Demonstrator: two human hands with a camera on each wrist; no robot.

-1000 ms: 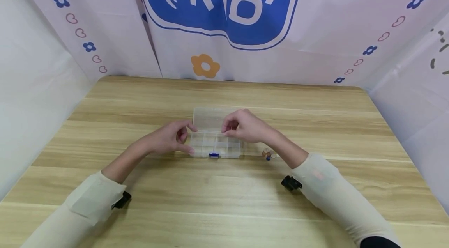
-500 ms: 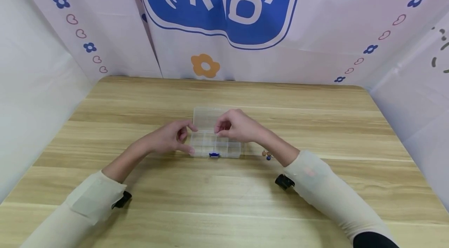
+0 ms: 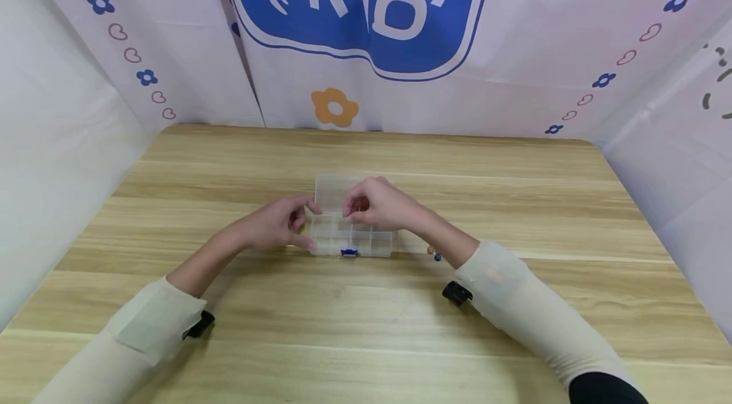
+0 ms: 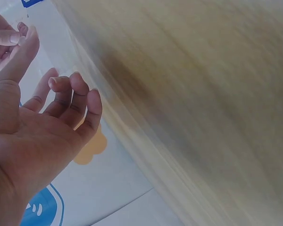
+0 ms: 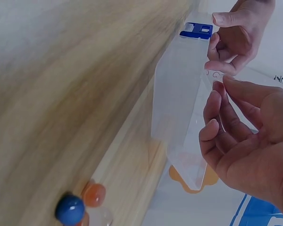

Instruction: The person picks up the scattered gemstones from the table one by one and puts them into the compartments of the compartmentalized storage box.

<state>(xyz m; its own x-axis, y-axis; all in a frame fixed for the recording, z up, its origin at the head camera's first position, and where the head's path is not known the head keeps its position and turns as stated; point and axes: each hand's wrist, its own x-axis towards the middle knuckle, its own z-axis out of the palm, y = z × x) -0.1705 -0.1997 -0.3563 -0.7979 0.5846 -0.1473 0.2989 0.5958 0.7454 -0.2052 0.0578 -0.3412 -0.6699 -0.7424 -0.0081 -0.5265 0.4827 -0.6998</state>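
Observation:
A clear plastic compartment box (image 3: 361,244) with a blue latch (image 3: 349,253) lies with its lid (image 3: 330,193) raised at the back. My left hand (image 3: 276,223) holds the box's left end, thumb at the front corner and index finger at the rear. Over the middle back compartments, my right hand (image 3: 384,204) pinches a small, pale see-through bead (image 4: 21,41) between thumb and index finger, seen in the left wrist view. The right wrist view shows a blue bead (image 5: 70,209), an orange bead (image 5: 94,194) and a clear bead (image 5: 102,216) on the table.
The wooden table (image 3: 343,328) stretches around the box. Behind it hangs a white cloth (image 3: 486,105) with a blue emblem and an orange flower. The loose beads lie right of the box, partly hidden by my right forearm in the head view.
My right hand has moved left over the box, from its right-middle compartments toward the left ones, its fingers still pinched. My left hand and the box have stayed in place.

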